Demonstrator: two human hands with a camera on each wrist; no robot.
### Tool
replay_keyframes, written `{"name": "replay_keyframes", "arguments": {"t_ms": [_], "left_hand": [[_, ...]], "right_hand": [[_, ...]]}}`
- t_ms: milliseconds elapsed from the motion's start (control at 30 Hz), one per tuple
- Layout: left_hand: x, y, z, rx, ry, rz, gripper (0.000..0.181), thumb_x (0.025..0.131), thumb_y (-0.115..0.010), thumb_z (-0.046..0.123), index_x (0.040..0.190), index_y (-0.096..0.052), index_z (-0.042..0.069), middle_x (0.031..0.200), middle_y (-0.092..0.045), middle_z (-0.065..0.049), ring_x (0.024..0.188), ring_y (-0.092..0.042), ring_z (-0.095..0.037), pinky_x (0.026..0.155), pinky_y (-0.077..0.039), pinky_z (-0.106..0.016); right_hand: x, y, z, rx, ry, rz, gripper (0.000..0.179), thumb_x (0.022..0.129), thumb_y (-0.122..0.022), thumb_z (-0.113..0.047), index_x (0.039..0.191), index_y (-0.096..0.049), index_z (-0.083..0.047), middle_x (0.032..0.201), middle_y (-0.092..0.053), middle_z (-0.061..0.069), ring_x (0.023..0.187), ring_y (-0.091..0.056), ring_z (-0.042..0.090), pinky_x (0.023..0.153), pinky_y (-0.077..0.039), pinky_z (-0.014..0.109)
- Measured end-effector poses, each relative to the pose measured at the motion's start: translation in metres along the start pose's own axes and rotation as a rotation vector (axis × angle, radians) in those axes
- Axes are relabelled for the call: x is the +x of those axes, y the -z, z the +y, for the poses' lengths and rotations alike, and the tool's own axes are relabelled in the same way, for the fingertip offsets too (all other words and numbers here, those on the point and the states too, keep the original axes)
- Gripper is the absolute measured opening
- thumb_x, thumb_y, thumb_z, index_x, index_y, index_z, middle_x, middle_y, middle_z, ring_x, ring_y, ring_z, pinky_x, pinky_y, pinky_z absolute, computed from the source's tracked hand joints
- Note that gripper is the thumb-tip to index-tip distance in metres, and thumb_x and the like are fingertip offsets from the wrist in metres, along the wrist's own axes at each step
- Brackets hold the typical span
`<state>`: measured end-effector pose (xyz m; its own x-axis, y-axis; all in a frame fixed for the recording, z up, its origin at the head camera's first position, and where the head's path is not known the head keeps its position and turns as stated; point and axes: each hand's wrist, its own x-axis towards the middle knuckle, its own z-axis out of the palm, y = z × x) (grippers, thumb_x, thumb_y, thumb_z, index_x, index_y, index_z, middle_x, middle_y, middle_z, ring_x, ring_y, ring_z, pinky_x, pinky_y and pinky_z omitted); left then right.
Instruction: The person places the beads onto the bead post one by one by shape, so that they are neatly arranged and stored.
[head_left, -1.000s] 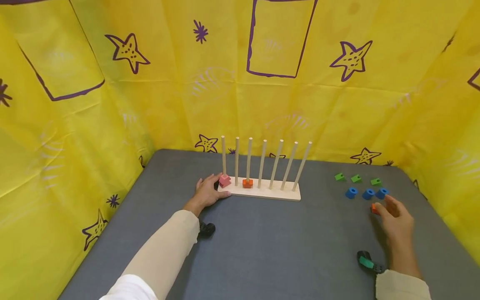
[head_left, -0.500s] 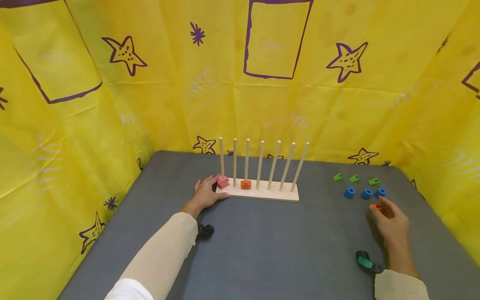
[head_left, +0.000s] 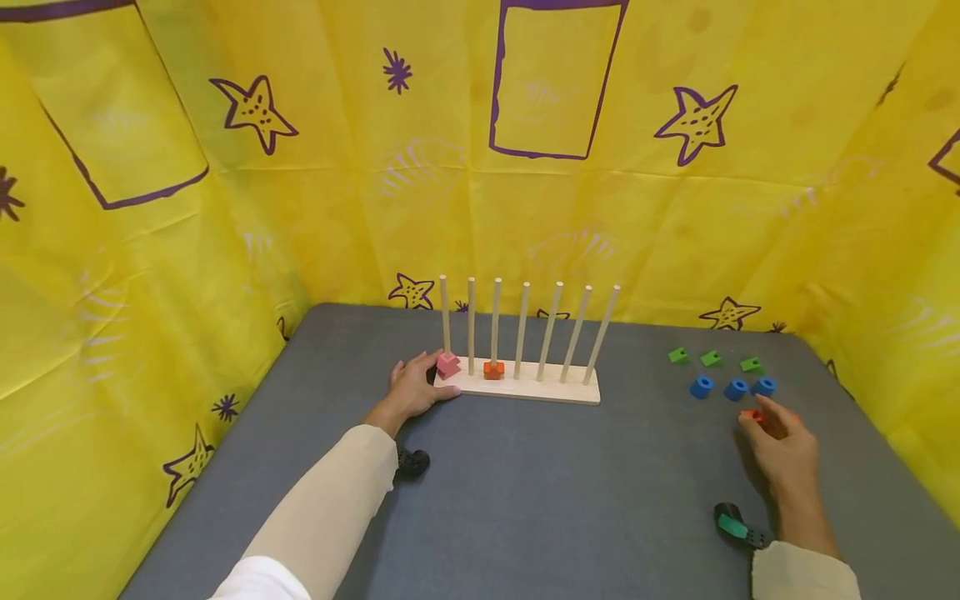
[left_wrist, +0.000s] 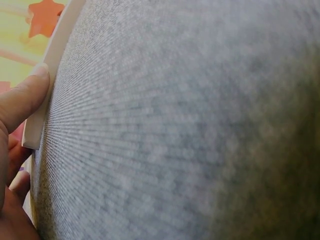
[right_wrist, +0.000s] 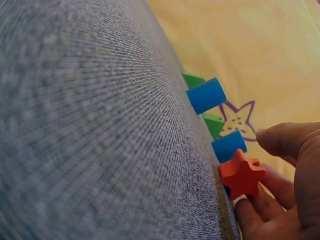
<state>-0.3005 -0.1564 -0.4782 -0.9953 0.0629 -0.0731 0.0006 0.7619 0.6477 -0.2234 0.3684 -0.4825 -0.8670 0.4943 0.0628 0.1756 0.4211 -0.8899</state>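
Note:
My left hand grips the left end of a wooden peg rack, thumb on its front edge and fingers behind. A pink block sits on the leftmost peg. An orange star block is on the third peg from the left. At the right, my right hand is around another orange star block on the table. In the right wrist view the fingers are beside and behind this star, while the thumb stands a little apart from it.
Blue cylinders lie in a row just beyond the right hand, with a row of green blocks behind them. Yellow patterned cloth hangs around the grey table. Black wrist devices hang under the wrists.
My right hand has shifted slightly left, its fingers coming around the orange star. The left hand keeps its grip on the rack. Slight overall shifts come from the head view moving.

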Motion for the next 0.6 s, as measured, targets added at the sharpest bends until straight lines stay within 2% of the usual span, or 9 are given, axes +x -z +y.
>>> {"name": "replay_keyframes", "arguments": {"t_ms": [67,133,233,300,400,500,600], "left_hand": [[0.0003,-0.0006,-0.0006,-0.001,-0.007,0.001,0.084,0.080,-0.079,0.038,0.148,-0.040,0.008,0.147,-0.041,-0.016,0.142,-0.021,-0.030,0.112,0.006,-0.048],[0.0003,-0.0005,-0.0011,-0.006,-0.006,0.002,0.084,0.080,-0.079,0.038,0.148,-0.040,0.008,0.148,-0.040,-0.016,0.142,-0.021,-0.030,0.112,0.006,-0.047],[-0.0003,0.0005,-0.0014,-0.006,0.001,0.006,0.084,0.080,-0.079,0.037,0.148,-0.039,0.007,0.148,-0.040,-0.017,0.142,-0.021,-0.030,0.112,0.006,-0.047],[-0.0006,0.0010,-0.0015,-0.008,0.007,0.009,0.084,0.080,-0.079,0.037,0.148,-0.039,0.007,0.148,-0.040,-0.017,0.142,-0.021,-0.030,0.112,0.006,-0.047],[-0.0006,0.0008,-0.0017,-0.003,0.007,0.005,0.083,0.081,-0.079,0.037,0.148,-0.040,0.008,0.148,-0.040,-0.016,0.142,-0.021,-0.030,0.112,0.007,-0.047],[-0.0005,0.0001,-0.0017,0.002,0.003,-0.002,0.083,0.080,-0.079,0.038,0.148,-0.040,0.008,0.148,-0.040,-0.016,0.142,-0.021,-0.031,0.112,0.006,-0.048],[-0.0005,-0.0002,-0.0011,0.003,0.003,-0.004,0.083,0.080,-0.079,0.038,0.148,-0.040,0.008,0.148,-0.040,-0.016,0.142,-0.022,-0.031,0.112,0.006,-0.048]], "right_hand": [[0.0000,0.0005,0.0000,0.014,-0.002,-0.003,0.056,0.091,-0.068,-0.023,0.141,-0.050,-0.005,0.118,-0.059,-0.005,0.092,-0.050,-0.007,0.073,-0.040,0.003],[0.0001,0.0004,-0.0007,-0.001,0.002,-0.005,0.056,0.091,-0.068,-0.024,0.141,-0.050,-0.005,0.118,-0.060,-0.005,0.091,-0.050,-0.008,0.073,-0.040,0.003],[0.0003,0.0001,-0.0018,-0.053,0.003,-0.031,0.058,0.092,-0.067,-0.029,0.142,-0.048,-0.006,0.130,-0.058,0.003,0.096,-0.051,-0.004,0.074,-0.039,0.004],[0.0004,-0.0003,-0.0024,-0.091,0.000,-0.056,0.061,0.092,-0.065,-0.032,0.144,-0.046,-0.008,0.140,-0.051,0.012,0.105,-0.052,0.002,0.078,-0.038,0.005],[0.0005,-0.0001,-0.0018,-0.119,0.003,-0.091,0.063,0.093,-0.064,-0.032,0.146,-0.042,-0.007,0.144,-0.044,0.017,0.117,-0.050,0.016,0.082,-0.038,0.007],[0.0001,0.0003,0.0003,-0.146,0.019,-0.101,0.063,0.093,-0.064,-0.031,0.147,-0.041,-0.006,0.143,-0.044,0.021,0.116,-0.050,0.021,0.080,-0.038,0.007],[0.0001,0.0011,0.0021,-0.166,0.035,-0.101,0.063,0.093,-0.064,-0.031,0.146,-0.042,-0.006,0.142,-0.045,0.022,0.111,-0.051,0.017,0.079,-0.038,0.008]]}}
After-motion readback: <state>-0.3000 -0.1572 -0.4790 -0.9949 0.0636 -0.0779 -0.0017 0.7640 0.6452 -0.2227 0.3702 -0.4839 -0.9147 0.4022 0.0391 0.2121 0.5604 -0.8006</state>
